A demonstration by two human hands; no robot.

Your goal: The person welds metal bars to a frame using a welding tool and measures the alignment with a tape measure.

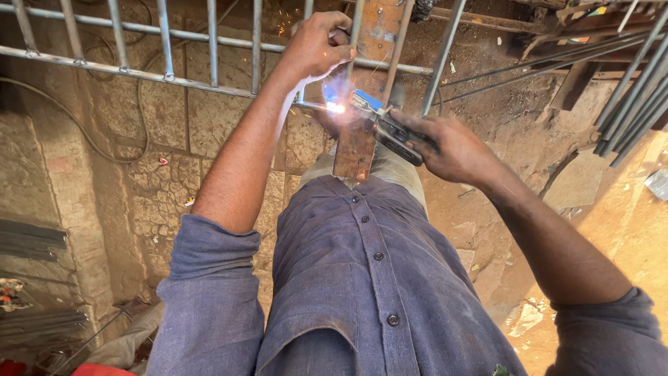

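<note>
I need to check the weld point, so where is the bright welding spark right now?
In the head view the welding spark glows upper centre, on the metal grille, just below the left hand and left of the electrode holder.

Grey metal bar grille point(167, 73), far left: dull, smooth. Rusty brown flat steel plate point(362, 90), centre: rough, matt. Black electrode holder point(396, 136): scuffed plastic-like grip. Blue-grey buttoned shirt point(362, 278), near: matt woven cloth. Stone-paved floor point(160, 188): rough, dusty.

Daylit and sharp — white arc glare point(337, 106) blooms mid-frame, edges bowed.
</note>
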